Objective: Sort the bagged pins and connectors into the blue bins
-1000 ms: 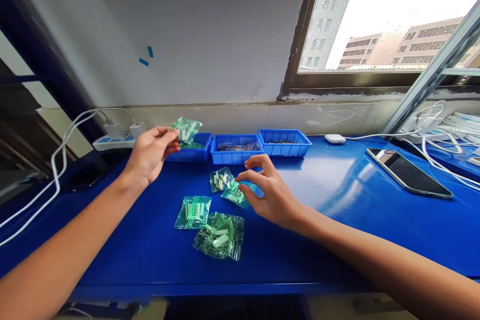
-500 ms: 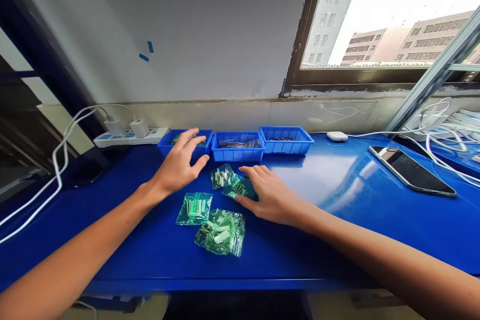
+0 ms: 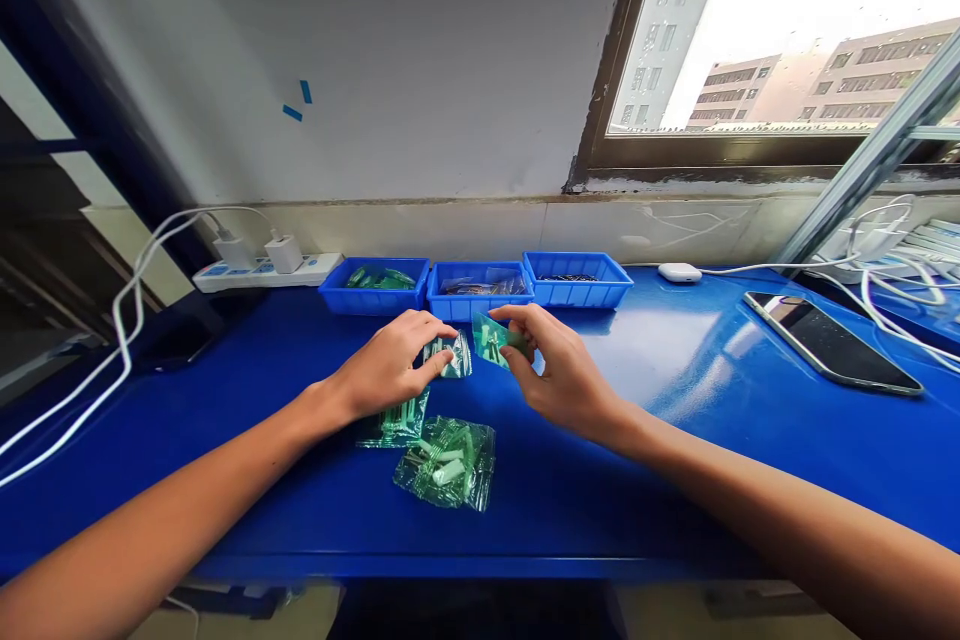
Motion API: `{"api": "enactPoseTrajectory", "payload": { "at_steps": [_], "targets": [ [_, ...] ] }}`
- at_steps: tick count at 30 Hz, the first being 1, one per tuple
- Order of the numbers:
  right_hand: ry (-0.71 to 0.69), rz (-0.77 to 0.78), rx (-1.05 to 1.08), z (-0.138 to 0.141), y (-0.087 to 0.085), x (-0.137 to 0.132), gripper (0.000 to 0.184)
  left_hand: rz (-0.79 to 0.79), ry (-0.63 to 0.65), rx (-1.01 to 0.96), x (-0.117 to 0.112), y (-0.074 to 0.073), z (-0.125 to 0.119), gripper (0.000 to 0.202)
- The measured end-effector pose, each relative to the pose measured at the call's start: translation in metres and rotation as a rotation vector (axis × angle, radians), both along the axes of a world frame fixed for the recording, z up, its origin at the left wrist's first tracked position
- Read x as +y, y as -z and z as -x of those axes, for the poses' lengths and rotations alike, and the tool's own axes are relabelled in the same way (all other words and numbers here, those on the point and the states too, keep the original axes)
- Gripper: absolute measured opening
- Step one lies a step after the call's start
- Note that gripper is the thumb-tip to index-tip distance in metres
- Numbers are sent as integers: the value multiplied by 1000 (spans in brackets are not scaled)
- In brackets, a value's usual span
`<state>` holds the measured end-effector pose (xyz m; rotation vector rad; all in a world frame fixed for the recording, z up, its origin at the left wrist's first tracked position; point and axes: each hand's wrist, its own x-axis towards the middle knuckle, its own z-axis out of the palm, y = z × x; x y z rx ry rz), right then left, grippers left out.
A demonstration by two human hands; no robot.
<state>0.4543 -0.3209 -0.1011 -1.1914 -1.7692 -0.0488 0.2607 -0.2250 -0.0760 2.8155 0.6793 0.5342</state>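
My right hand pinches a small green packet of white parts and holds it lifted just above the blue table. My left hand rests with closed fingers on a second green packet lying on the table. Below my left hand lies another packet, partly hidden by the hand. A small heap of packets sits nearer the table's front edge. Behind the hands stands a row of three blue bins; the left bin holds green packets.
The middle bin and right bin hold dark parts. A white power strip with chargers and cables sits at the back left. A phone, a white earbud case and white cables lie at the right.
My left hand dropped its packet into the left bin, then came back down onto a packet on the table. My right hand picked a packet up off the table.
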Motion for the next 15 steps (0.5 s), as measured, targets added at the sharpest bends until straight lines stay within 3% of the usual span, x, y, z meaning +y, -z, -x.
{"api": "enactPoseTrajectory", "payload": {
  "at_steps": [4, 10, 12, 15],
  "targets": [
    [-36, -80, -2, 2, -1, -2, 23, 76, 30, 94, -3, -12, 4, 34],
    [-30, -164, -50, 1, -2, -3, 18, 243, 177, 529, -28, -35, 17, 63],
    [-41, -155, -66, 1, -3, -3, 17, 241, 216, 552, -37, -35, 17, 68],
    [-49, -135, -104, 0, -2, -2, 18, 163, 247, 463, -40, -32, 11, 52]
  ]
}}
